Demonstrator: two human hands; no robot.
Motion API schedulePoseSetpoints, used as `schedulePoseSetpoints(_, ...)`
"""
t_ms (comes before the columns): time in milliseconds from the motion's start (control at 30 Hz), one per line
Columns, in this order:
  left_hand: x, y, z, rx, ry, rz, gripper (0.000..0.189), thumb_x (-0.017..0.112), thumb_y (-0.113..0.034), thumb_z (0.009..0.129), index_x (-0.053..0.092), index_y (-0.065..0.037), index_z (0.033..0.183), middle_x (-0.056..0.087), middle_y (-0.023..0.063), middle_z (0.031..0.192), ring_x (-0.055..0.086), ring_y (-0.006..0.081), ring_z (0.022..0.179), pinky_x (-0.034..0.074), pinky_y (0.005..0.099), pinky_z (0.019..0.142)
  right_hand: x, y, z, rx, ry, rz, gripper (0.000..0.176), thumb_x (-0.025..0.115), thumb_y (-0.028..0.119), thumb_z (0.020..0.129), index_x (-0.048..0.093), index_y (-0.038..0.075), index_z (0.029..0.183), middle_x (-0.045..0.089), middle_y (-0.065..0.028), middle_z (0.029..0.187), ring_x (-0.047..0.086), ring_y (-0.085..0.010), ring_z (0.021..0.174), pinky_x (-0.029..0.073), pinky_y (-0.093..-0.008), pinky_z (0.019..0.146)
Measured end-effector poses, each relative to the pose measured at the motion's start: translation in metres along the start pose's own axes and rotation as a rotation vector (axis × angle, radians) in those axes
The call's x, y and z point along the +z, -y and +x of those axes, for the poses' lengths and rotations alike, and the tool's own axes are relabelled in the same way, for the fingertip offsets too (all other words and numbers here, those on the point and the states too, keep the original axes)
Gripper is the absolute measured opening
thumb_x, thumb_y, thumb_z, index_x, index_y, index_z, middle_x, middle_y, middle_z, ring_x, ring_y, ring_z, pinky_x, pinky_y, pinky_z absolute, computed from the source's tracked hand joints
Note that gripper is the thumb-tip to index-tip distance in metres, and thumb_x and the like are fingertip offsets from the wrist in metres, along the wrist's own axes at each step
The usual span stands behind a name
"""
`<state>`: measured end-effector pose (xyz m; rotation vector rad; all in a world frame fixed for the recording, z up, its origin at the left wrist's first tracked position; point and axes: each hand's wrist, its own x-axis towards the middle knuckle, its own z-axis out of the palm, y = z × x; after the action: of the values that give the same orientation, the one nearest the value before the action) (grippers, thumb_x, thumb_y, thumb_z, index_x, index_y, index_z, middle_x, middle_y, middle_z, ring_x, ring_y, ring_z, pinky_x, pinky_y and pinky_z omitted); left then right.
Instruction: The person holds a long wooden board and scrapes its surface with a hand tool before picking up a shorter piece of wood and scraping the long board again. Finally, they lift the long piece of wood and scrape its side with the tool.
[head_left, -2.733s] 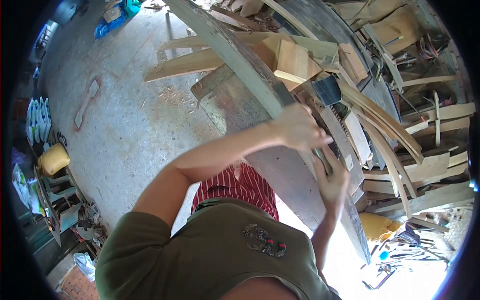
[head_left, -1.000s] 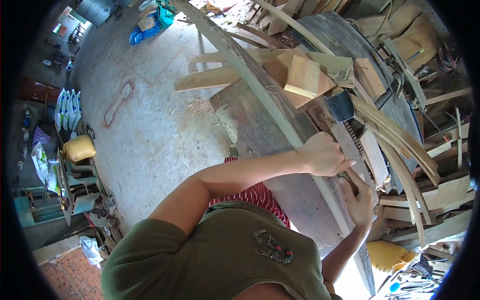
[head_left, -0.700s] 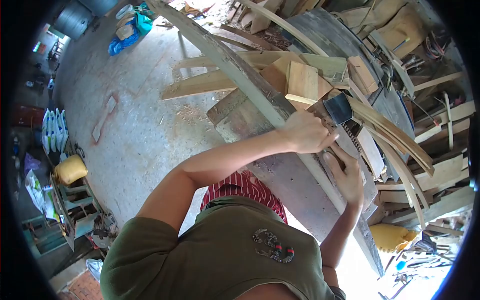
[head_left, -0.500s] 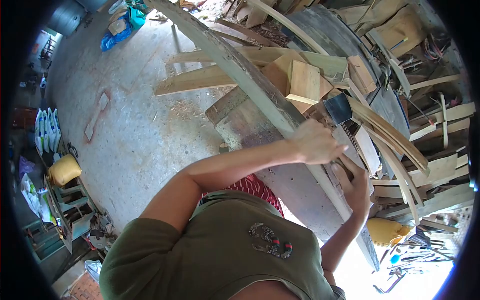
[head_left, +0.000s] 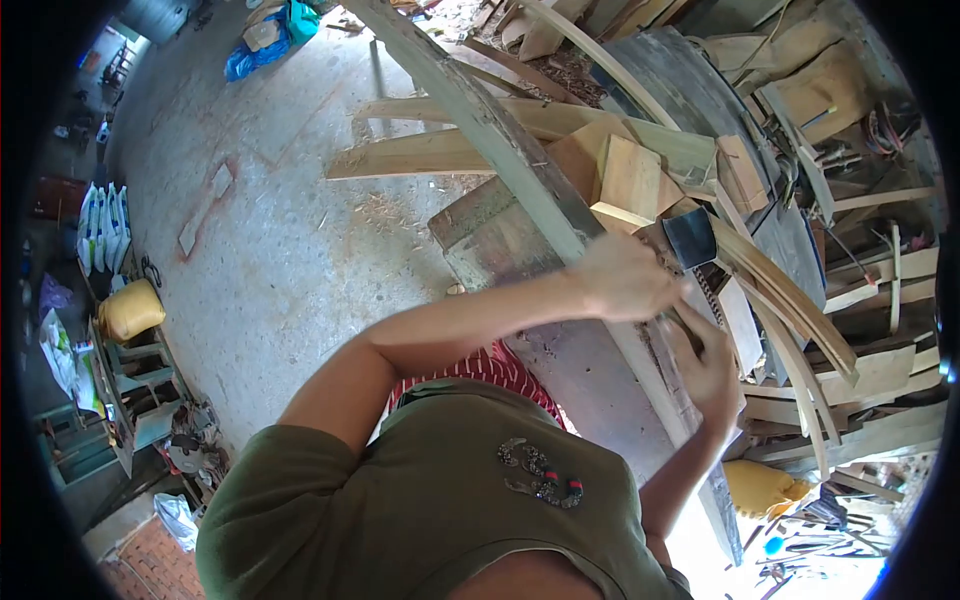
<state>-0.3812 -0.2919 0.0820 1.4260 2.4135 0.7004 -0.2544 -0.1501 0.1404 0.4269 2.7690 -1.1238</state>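
Both hands bear on the curved plank (head_left: 500, 130), just right of centre in the frame.
The plank runs from the top edge down to the lower right across a dark workbench (head_left: 590, 370). I see the left hand (head_left: 625, 280) and right hand (head_left: 712, 368) with fingers curled tight round a small tool (head_left: 668, 322), mostly hidden, perhaps a shave. I judge this a shaping stroke, and the next one calls for even pressure along the grain. A dark blade (head_left: 690, 238) and offcuts (head_left: 630, 180) lie just above.
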Motion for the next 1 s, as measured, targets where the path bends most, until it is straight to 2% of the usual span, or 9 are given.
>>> schedulePoseSetpoints(167,-0.009,0.048,0.004,-0.039,-0.031,0.095,0.074,0.027,-0.049,0.107,0.062,-0.014,0.052,0.056,0.0125,0.049,0.064,0.0324,0.052,0.049,0.0439,0.055,0.033,0.019,0.035,-0.013,-0.062,-0.111,0.038,0.068,0.031,0.092,0.069,0.017,0.127,0.073,-0.0195,0.095,0.072,-0.0352,0.085,0.054,-0.0408,0.081)
schedulePoseSetpoints(267,-0.007,0.028,0.01,-0.088,0.076,0.055,0.074,0.026,-0.049,0.107,0.064,-0.015,0.053,0.058,0.0119,0.05,0.064,0.0312,0.051,0.049,0.0443,0.056,0.009,0.03,0.017,0.09,0.002,-0.113,0.038,0.068,0.029,0.091,0.069,0.015,0.127,0.073,-0.0203,0.094,0.073,-0.0345,0.086,0.054,-0.0412,0.081)
schedulePoseSetpoints(400,0.002,0.006,0.011,0.047,-0.076,-0.023,0.072,0.027,-0.048,0.107,0.065,-0.016,0.055,0.059,0.0123,0.051,0.064,0.0307,0.052,0.048,0.0426,0.053,-0.009,0.007,0.0,-0.111,-0.097,-0.156,0.04,0.069,0.027,0.091,0.069,0.012,0.128,0.073,-0.0205,0.091,0.072,-0.0336,0.08,0.054,-0.0405,0.077)
schedulePoseSetpoints(433,0.0,0.006,0.01,0.064,-0.08,-0.027,0.071,0.027,-0.048,0.107,0.066,-0.016,0.058,0.059,0.0125,0.052,0.065,0.0306,0.052,0.048,0.0428,0.053,-0.01,0.014,0.003,0.031,-0.039,-0.137,0.039,0.068,0.029,0.091,0.07,0.014,0.127,0.073,-0.0197,0.092,0.072,-0.0335,0.084,0.054,-0.04,0.078)
schedulePoseSetpoints(567,-0.019,0.063,0.012,0.014,0.061,0.051,0.069,0.026,-0.048,0.107,0.069,-0.015,0.064,0.063,0.0134,0.056,0.066,0.0303,0.054,0.049,0.0445,0.055,0.03,0.032,0.041,0.024,-0.071,-0.076,0.037,0.068,0.032,0.091,0.071,0.017,0.125,0.073,-0.0192,0.092,0.073,-0.0324,0.086,0.054,-0.0396,0.079)
schedulePoseSetpoints(667,-0.013,0.08,0.014,0.112,-0.212,0.072,0.068,0.025,-0.048,0.108,0.069,-0.015,0.068,0.063,0.0128,0.056,0.067,0.03,0.056,0.05,0.0451,0.055,0.035,0.038,0.048,-0.061,-0.167,-0.136,0.036,0.067,0.034,0.092,0.071,0.019,0.125,0.073,-0.019,0.092,0.073,-0.0312,0.086,0.053,-0.0393,0.078)
schedulePoseSetpoints(733,-0.025,0.059,0.013,0.013,0.07,0.065,0.068,0.027,-0.046,0.108,0.071,-0.015,0.067,0.063,0.0112,0.056,0.067,0.0306,0.058,0.051,0.0443,0.056,0.022,0.048,0.041,0.192,0.008,-0.231,0.037,0.067,0.034,0.092,0.071,0.018,0.125,0.073,-0.0197,0.093,0.074,-0.0306,0.087,0.053,-0.0393,0.08)
schedulePoseSetpoints(833,-0.013,0.047,0.006,0.059,-0.069,-0.023,0.064,0.032,-0.045,0.107,0.071,-0.016,0.065,0.063,0.0098,0.056,0.067,0.03,0.059,0.052,0.0443,0.059,0.019,0.025,0.033,-0.117,-0.115,-0.052,0.038,0.066,0.036,0.092,0.071,0.017,0.125,0.073,-0.0205,0.094,0.073,-0.0311,0.088,0.053,-0.0401,0.082)
schedulePoseSetpoints(1000,-0.032,0.088,0.016,-0.009,-0.039,0.141,0.063,0.032,-0.042,0.107,0.073,-0.017,0.066,0.062,0.0105,0.055,0.066,0.0322,0.056,0.052,0.0443,0.056,0.036,0.049,0.078,-0.009,-0.032,-0.114,0.038,0.066,0.036,0.093,0.07,0.015,0.125,0.072,-0.0197,0.097,0.073,-0.0318,0.089,0.053,-0.0383,0.081)
